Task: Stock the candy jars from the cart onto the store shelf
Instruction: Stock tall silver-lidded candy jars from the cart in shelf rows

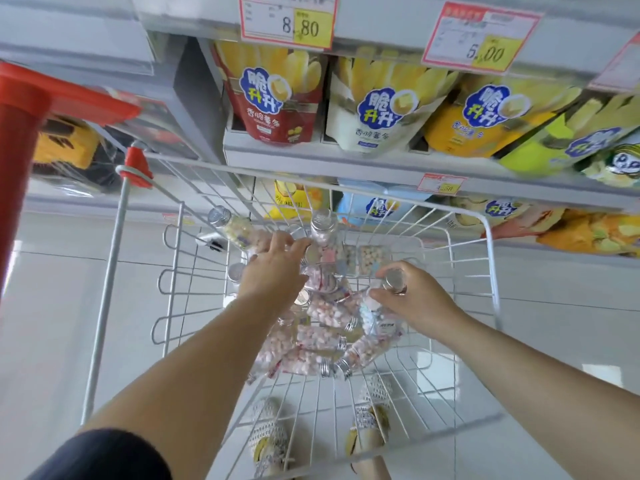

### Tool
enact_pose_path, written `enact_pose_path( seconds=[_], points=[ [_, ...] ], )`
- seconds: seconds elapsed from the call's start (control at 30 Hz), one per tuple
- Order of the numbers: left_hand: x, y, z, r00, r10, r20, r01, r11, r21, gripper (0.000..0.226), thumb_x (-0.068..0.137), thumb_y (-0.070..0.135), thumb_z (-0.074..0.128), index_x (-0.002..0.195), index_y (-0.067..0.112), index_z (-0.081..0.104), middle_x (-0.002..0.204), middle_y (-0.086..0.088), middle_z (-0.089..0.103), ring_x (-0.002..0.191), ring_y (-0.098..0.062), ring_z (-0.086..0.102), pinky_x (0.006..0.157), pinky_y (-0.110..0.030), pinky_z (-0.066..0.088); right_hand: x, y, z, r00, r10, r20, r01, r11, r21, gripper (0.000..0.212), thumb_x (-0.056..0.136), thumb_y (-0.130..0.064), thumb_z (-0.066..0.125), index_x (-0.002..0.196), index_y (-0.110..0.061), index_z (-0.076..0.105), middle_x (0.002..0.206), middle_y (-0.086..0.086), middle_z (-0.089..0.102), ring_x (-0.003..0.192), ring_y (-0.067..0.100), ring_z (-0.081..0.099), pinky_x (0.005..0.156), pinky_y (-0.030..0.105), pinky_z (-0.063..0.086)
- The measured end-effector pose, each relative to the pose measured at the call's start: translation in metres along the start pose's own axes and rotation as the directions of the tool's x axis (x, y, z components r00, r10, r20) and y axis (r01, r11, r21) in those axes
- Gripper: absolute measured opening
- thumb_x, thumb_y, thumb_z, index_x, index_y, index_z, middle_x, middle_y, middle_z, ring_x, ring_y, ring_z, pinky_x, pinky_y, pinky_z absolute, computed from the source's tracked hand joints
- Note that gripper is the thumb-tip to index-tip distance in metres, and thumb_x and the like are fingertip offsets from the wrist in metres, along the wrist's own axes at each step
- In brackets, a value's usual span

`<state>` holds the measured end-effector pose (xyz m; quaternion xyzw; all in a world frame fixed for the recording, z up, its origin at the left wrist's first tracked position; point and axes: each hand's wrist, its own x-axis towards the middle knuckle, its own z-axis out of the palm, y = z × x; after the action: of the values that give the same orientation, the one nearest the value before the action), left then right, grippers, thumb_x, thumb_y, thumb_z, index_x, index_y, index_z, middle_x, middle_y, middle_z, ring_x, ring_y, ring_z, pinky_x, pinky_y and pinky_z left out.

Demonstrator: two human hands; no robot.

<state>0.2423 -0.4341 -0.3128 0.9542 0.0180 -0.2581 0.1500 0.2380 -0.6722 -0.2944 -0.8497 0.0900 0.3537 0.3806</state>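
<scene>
Several clear candy jars [322, 320] with silver lids and pink-and-white sweets lie heaped in the white wire cart basket [488, 237]. My left hand [273, 268] reaches into the heap, its fingers spread over an upright jar [323, 226] at the far side. Whether it holds that jar is unclear. My right hand [412, 296] grips a jar [394, 281] by its silver lid, just above the pile. Another jar [235, 226] leans against the basket's far left.
Store shelves [346, 161] straight ahead carry snack bags in red, white and yellow, with price tags [287, 19] on the rails. The cart's red handle [20, 109] stands at the left. White floor tiles and my shoes show beneath the basket.
</scene>
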Motion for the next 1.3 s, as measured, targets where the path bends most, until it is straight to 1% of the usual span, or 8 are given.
enact_pose_path(
  seconds=[0.2,0.3,0.4,0.5,0.67,0.9,1.17,1.3],
  points=[
    [-0.012,-0.006,-0.006,0.992,0.039,-0.121,-0.04,0.999,-0.002,0.048,0.093,0.035,0.064,0.138,0.033,0.047,0.133,0.004,0.048,0.122,-0.024,0.052,0.088,-0.043,0.051,-0.022,-0.003,-0.012,0.999,-0.033,0.001,0.033,0.999,0.016,0.029,0.087,-0.038,0.072,0.109,-0.027,0.057,0.124,-0.012,0.057,0.072,-0.005,0.058,0.054,0.01,0.039],
    [-0.037,-0.003,-0.032,0.984,-0.123,-0.128,0.074,0.94,-0.334,0.039,0.092,0.039,0.064,0.128,0.027,0.053,0.125,0.004,0.058,0.109,-0.02,0.059,0.081,-0.037,0.05,-0.041,-0.017,-0.023,1.0,0.016,0.014,-0.019,0.981,0.195,0.03,0.086,-0.039,0.072,0.106,-0.024,0.056,0.111,-0.005,0.064,0.082,0.015,0.071,0.075,0.032,0.06],
    [-0.071,0.013,-0.081,0.968,-0.219,0.122,0.228,0.567,-0.791,0.043,0.088,0.043,0.069,0.122,0.018,0.059,0.105,-0.002,0.068,0.091,-0.018,0.066,0.083,-0.041,0.056,-0.071,-0.048,-0.049,0.996,0.053,0.075,-0.077,0.925,0.372,0.05,0.082,-0.048,0.073,0.105,-0.009,0.051,0.105,0.019,0.066,0.092,0.028,0.072,0.084,0.045,0.06],
    [-0.118,0.047,-0.143,0.949,-0.085,0.304,0.313,0.122,-0.942,0.045,0.089,0.036,0.064,0.118,0.002,0.056,0.1,-0.015,0.068,0.088,-0.028,0.07,0.079,-0.043,0.059,-0.117,-0.095,-0.088,0.992,-0.009,0.125,-0.057,0.858,0.511,0.067,0.076,-0.055,0.072,0.108,0.001,0.053,0.089,0.017,0.071,0.081,0.025,0.072,0.081,0.042,0.06],
    [-0.184,0.114,-0.243,0.951,0.002,0.31,0.308,-0.105,-0.945,0.037,0.087,0.037,0.062,0.112,0.01,0.055,0.07,-0.009,0.054,0.065,-0.023,0.054,0.089,-0.062,0.052,-0.202,-0.162,-0.161,0.99,-0.124,0.071,0.05,0.766,0.64,0.056,0.064,-0.056,0.07,0.095,-0.011,0.06,0.067,0.0,0.064,0.063,0.018,0.063,0.068,0.036,0.052],
    [-0.24,0.192,-0.325,0.954,0.091,0.285,0.291,-0.065,-0.955,0.046,0.09,0.055,0.052,0.068,0.016,0.043,0.067,-0.006,0.028,0.058,-0.019,0.034,0.071,-0.034,0.052,-0.288,-0.197,-0.231,0.99,-0.127,0.056,0.052,0.714,0.698,0.044,0.067,-0.059,0.071,0.051,-0.021,0.054,0.056,0.002,0.051,0.061,0.026,0.058,0.061,0.031,0.046],
    [-0.244,0.226,-0.402,0.976,0.159,0.15,0.164,-0.082,-0.983,0.032,0.099,0.04,0.048,0.101,0.009,0.056,0.076,-0.008,0.057,0.062,-0.02,0.054,0.064,-0.032,0.05,-0.329,-0.251,-0.306,0.958,-0.279,-0.064,0.234,0.638,0.734,0.035,0.086,-0.042,0.061,0.07,-0.015,0.047,0.055,0.001,0.052,0.054,0.02,0.052,0.053,0.028,0.041],
    [-0.219,0.225,-0.447,0.987,0.065,-0.145,-0.155,0.189,-0.97,0.018,0.094,0.042,0.059,0.106,0.032,0.051,0.098,0.006,0.063,0.082,0.001,0.063,0.08,-0.018,0.051,-0.328,-0.294,-0.34,0.896,-0.374,-0.237,0.428,0.595,0.68,0.03,0.076,-0.04,0.066,0.082,-0.012,0.056,0.061,-0.001,0.056,0.055,0.015,0.054,0.058,0.029,0.044]
  ],
)
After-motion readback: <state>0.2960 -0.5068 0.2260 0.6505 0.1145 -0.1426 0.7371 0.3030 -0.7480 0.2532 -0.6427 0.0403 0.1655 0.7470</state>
